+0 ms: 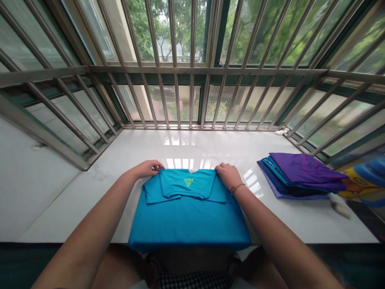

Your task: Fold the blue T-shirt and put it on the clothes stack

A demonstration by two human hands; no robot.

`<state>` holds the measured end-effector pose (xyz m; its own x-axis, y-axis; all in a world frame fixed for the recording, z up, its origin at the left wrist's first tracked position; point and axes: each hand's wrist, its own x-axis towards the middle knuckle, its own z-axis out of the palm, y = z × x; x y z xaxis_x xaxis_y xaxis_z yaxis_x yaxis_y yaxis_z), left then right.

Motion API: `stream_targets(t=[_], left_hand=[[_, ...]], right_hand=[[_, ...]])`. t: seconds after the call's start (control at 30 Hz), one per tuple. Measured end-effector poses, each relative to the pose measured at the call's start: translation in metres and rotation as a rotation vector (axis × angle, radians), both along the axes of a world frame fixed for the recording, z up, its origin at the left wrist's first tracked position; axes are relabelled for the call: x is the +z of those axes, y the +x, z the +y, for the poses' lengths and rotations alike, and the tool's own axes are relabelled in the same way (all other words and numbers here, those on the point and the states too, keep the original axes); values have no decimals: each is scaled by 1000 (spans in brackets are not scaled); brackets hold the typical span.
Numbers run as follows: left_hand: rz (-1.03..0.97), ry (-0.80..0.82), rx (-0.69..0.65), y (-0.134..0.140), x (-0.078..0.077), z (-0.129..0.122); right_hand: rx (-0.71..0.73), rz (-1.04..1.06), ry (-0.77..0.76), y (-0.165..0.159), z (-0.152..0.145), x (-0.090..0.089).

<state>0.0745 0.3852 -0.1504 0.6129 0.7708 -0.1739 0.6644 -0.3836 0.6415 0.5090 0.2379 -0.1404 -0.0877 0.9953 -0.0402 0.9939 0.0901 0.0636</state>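
Folded blue T-shirt (188,222) on a white windowsill (90,204), both hands at its far edge. The shirt lies centrally, its near edge at the near rim of the windowsill. Its far part is doubled over, so that collar and sleeves lie on the body of the cloth; a yellow-green print (188,182) appears upside down, and a small white label (193,171) shows at the far fold. The left hand (149,168) has its fingers drawn together, pinching the far left corner. The right hand (229,174), with a thin bracelet (237,188) at the wrist, closes its fingers on the far right corner; the thumb's exact position cannot be told. To the right, well apart from the shirt, lies a stack of folded cloth (303,170), purple uppermost, with blue and dark layers beneath. Against its right side is a blurred yellow and blue object (365,172). Metal bars (192,70) border the far side.
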Motion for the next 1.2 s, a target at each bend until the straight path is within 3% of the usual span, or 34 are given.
stream_targets(t=[0.27,0.47,0.6,0.67,0.77,0.93,1.1,1.2], left_hand=[[15,81,146,-6,-8,3],[65,79,125,0,-1,4],[142,33,100,11,4,5],[140,46,97,13,6,2],[87,122,103,10,7,-10],[45,238,102,-2,2,-46],[-15,295,62,-10,-14,-78],[-7,343,43,-8,-15,-87]], right_hand=[[0,-11,15,1,-4,-6],[-132,193,2,-2,9,-4],[-137,231,-114,-1,19,1],[-126,235,-82,-2,18,5],[24,248,-2,-6,6,11],[477,275,-87,-20,-24,3],[513,101,-32,-24,-33,-6],[499,121,8,-22,-37,-6]])
